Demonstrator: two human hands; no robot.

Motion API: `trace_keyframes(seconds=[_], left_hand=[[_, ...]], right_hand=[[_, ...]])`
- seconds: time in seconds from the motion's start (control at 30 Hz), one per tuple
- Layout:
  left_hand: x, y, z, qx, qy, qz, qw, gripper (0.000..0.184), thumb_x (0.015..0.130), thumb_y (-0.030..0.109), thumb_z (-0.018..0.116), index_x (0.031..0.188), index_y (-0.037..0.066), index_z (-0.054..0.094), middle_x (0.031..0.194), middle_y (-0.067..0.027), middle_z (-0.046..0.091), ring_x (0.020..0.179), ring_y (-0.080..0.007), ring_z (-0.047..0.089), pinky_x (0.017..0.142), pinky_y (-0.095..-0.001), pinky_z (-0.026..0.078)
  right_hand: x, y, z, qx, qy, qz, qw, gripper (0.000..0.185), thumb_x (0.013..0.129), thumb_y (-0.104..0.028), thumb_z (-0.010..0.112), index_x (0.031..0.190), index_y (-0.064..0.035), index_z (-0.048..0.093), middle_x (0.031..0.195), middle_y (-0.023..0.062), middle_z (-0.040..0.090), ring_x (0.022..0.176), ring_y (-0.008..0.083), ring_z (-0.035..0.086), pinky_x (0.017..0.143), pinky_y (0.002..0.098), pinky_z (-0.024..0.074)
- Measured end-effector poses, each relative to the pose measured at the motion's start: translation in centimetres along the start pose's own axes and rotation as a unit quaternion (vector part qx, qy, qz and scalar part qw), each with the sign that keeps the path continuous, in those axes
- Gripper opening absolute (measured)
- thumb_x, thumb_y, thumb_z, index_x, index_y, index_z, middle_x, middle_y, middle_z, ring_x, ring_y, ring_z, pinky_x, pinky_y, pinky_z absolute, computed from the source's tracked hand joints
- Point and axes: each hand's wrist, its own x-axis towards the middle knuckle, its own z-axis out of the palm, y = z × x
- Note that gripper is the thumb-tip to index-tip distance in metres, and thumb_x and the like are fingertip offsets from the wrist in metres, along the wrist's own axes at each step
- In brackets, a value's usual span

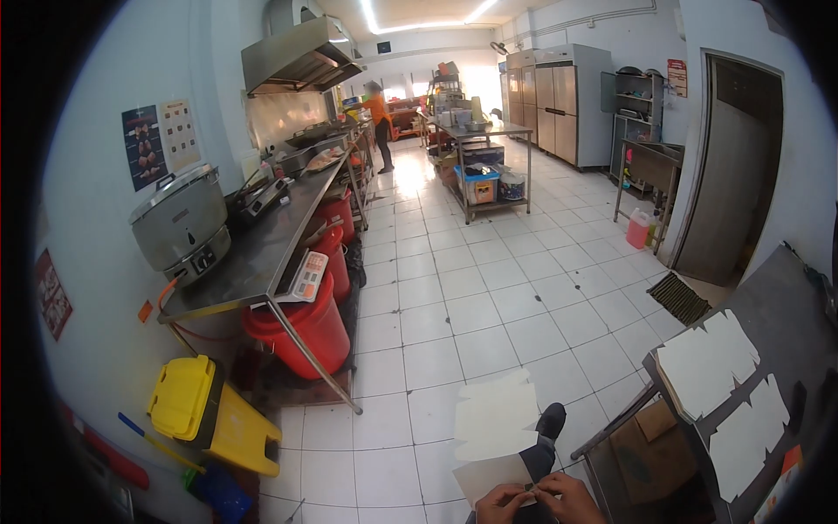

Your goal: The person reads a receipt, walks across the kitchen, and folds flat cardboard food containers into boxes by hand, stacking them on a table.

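At the bottom of the head view, a cream-coloured flat cardboard piece [497, 415] with notched edges lies over the person's lap, its near part folded up. My left hand [502, 504] is closed on the near edge of this cardboard. Right beside it, my right hand [563, 498] has its fingers pinched close to the same edge, near a small dark gap. The fingertips of both hands nearly meet. More flat cardboard pieces [709, 362] lie on the dark table [786, 301] at the right.
A yellow pedal bin [236, 428] and red bins [314, 336] stand at the left by a steel counter [305, 205]. A brown carton [650, 450] is under the right table. Farther back are a steel table [489, 131], fridges [559, 100] and a person in orange [379, 113].
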Motion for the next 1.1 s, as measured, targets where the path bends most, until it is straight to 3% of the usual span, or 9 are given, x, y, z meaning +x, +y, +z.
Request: trace_keyframes(seconds=[0.17,0.5,0.6,0.7,0.8,0.9,0.97,1.07,1.1], left_hand=[[1.2,-2.4,-0.1,-0.003,-0.017,-0.047,0.999,0.025,0.094,0.019,0.068,0.111,0.002,0.072,0.106,-0.0102,0.074,0.098,-0.0174,0.068,0.090,-0.0336,0.054],[2.0,-4.9,0.1,0.073,0.004,0.058,0.996,0.033,0.091,0.028,0.074,0.111,0.002,0.072,0.104,-0.0114,0.074,0.096,-0.0196,0.068,0.090,-0.0348,0.053],[2.2,-4.8,-0.1,0.124,0.007,0.064,0.990,0.032,0.092,0.029,0.073,0.110,0.003,0.072,0.103,-0.0120,0.074,0.096,-0.0203,0.068,0.090,-0.0357,0.053],[2.1,-5.1,-0.1,0.139,0.017,0.067,0.988,0.031,0.093,0.029,0.072,0.111,0.003,0.072,0.103,-0.0123,0.074,0.095,-0.0210,0.068,0.090,-0.0358,0.053],[2.1,-4.8,-0.1,0.089,0.007,0.061,0.994,0.033,0.095,0.029,0.069,0.114,0.003,0.071,0.106,-0.0124,0.073,0.096,-0.0222,0.068,0.090,-0.0358,0.053],[1.1,-1.6,0.0,0.027,0.004,0.007,1.000,0.035,0.097,0.029,0.067,0.119,0.002,0.070,0.110,-0.0126,0.073,0.098,-0.0236,0.068,0.091,-0.0358,0.052],[0.6,-0.1,-0.1,0.034,-0.008,-0.048,0.998,0.037,0.098,0.031,0.065,0.121,0.002,0.069,0.113,-0.0128,0.073,0.101,-0.0245,0.068,0.092,-0.0360,0.052],[1.0,-1.8,-0.1,0.115,0.003,0.056,0.992,0.039,0.098,0.032,0.063,0.123,0.003,0.069,0.115,-0.0134,0.073,0.103,-0.0249,0.068,0.094,-0.0367,0.051],[1.1,-2.1,-0.2,0.115,0.005,0.029,0.993,0.039,0.098,0.033,0.063,0.123,0.003,0.069,0.115,-0.0138,0.073,0.104,-0.0251,0.068,0.094,-0.0372,0.051]], right_hand=[[-0.2,-1.2,0.3,0.110,0.053,0.089,0.989,0.024,0.096,-0.019,0.062,0.106,0.0016,0.070,0.099,0.0151,0.072,0.096,0.0257,0.069,0.086,0.0376,0.0534],[1.2,-2.7,0.3,0.132,0.095,0.253,0.954,0.026,0.094,-0.023,0.070,0.105,0.0009,0.070,0.098,0.0134,0.071,0.085,0.0217,0.068,0.077,0.0358,0.0539],[1.4,3.4,2.9,0.179,0.168,0.179,0.953,0.024,0.097,-0.015,0.067,0.112,0.0040,0.064,0.079,0.0091,0.069,0.062,0.0148,0.066,0.056,0.0268,0.0532],[1.6,3.4,3.0,0.230,0.173,0.182,0.940,0.019,0.094,-0.014,0.072,0.103,0.0031,0.068,0.078,0.0066,0.069,0.065,0.0135,0.067,0.056,0.0263,0.0529],[1.2,4.3,3.0,0.248,0.133,0.149,0.948,0.017,0.093,-0.011,0.072,0.102,0.0034,0.069,0.083,0.0081,0.069,0.072,0.0147,0.068,0.060,0.0267,0.0539],[0.9,2.7,0.9,0.093,0.049,0.061,0.993,0.016,0.092,-0.008,0.071,0.103,0.0029,0.069,0.088,0.0108,0.069,0.077,0.0157,0.068,0.066,0.0277,0.0545],[0.6,2.0,0.2,0.116,0.025,0.094,0.988,0.022,0.093,-0.018,0.071,0.102,0.0018,0.070,0.093,0.0127,0.069,0.084,0.0202,0.067,0.074,0.0334,0.0532],[0.8,1.0,-0.4,0.091,0.009,0.084,0.992,0.024,0.093,-0.022,0.070,0.100,0.0010,0.070,0.094,0.0142,0.068,0.088,0.0244,0.066,0.079,0.0372,0.0518],[1.1,0.8,-0.5,0.073,0.008,0.070,0.995,0.023,0.093,-0.021,0.070,0.099,0.0009,0.070,0.093,0.0145,0.068,0.088,0.0254,0.066,0.079,0.0376,0.0514]])
